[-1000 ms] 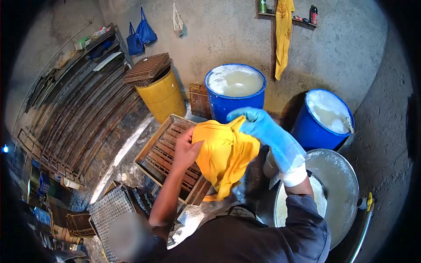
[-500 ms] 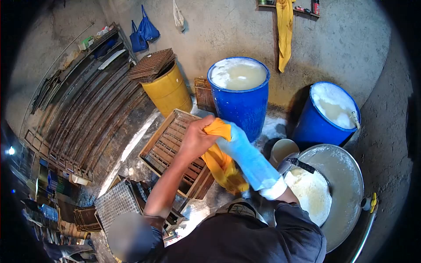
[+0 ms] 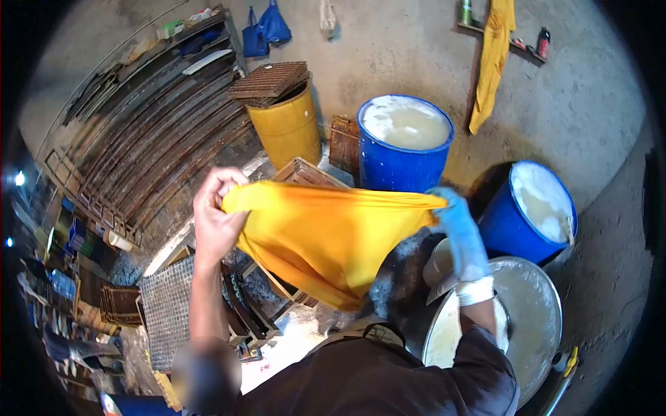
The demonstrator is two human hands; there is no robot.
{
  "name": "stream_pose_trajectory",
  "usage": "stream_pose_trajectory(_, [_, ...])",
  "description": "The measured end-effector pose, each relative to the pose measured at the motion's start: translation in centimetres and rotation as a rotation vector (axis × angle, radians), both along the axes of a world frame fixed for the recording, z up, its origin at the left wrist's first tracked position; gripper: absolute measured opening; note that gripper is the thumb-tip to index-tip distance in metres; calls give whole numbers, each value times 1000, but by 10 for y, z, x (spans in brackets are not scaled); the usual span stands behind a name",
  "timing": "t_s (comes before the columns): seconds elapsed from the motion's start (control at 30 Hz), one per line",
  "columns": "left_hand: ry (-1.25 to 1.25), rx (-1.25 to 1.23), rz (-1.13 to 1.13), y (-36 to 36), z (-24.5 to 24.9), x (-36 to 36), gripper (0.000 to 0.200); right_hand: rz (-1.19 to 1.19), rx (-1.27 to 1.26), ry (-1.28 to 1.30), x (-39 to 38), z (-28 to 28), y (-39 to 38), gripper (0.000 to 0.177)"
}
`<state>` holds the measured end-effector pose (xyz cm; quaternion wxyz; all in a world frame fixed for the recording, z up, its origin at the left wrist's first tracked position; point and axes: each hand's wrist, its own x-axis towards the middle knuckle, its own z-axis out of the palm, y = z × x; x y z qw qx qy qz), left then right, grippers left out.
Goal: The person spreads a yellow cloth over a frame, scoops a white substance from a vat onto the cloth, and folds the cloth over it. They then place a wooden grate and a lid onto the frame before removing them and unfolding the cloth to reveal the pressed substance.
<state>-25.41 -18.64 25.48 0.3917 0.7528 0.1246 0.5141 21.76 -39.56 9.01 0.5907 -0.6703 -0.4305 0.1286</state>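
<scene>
A yellow-orange cloth hangs stretched between my two hands, its lower part drooping to a point at the middle. My bare left hand grips its left corner with fingers and thumb closed. On the other side, my right hand, in a light blue glove with a white cuff, is closed on the right end of the cloth. Behind the cloth lies a wooden crate, mostly covered by it. Below my right forearm sits a large metal basin with a container of pale material in it.
Two blue barrels of whitish liquid stand ahead and right. A yellow barrel bears rusty grates. Metal racks line the left. Another yellow cloth hangs on the wall. A mesh tray lies lower left.
My hands have moved apart, left hand to the left and right hand to the right. The bunched cloth is now spread wide between them. The whole view has shifted.
</scene>
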Motion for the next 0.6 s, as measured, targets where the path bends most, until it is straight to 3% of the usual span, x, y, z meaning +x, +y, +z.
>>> stream_pose_trajectory(0.07, [20,-124,-112,1,-27,-15,26,37,55,-259,7,89,-6,49])
stream_pose_trajectory(0.1, [170,-30,-63,3,-41,-24,28,53,101,-276,-5,136,-9,45])
stream_pose_trajectory(0.13, [259,-193,-133,-1,-60,-29,28,22,82,-395,-9,174,-9,40])
stream_pose_trajectory(0.2, [443,7,-70,1,-105,-32,31,-17,62,-584,-15,235,-4,29])
stream_pose_trajectory(0.23, [412,-112,-87,-3,-135,-31,35,-5,84,-630,-28,263,-1,27])
stream_pose_trajectory(0.27, [565,-17,-56,-4,-149,-32,32,1,76,-643,-46,287,1,27])
stream_pose_trajectory(0.33, [645,55,83,-1,-202,-28,26,-19,142,-909,-89,327,9,28])
stream_pose_trajectory(0.4, [606,-106,70,9,-276,-25,26,-12,202,-871,-129,352,19,29])
stream_pose_trajectory(0.47, [570,-260,56,11,-347,-24,26,-159,165,-709,-163,376,25,31])
stream_pose_trajectory(0.5, [431,-315,81,9,-378,-24,30,21,289,-791,-144,391,30,33])
stream_pose_trajectory(0.57, [113,-446,106,10,-455,-24,27,58,305,-883,-139,425,29,39])
stream_pose_trajectory(0.6, [107,-450,106,4,-449,-30,27,88,319,-868,-134,435,27,42])
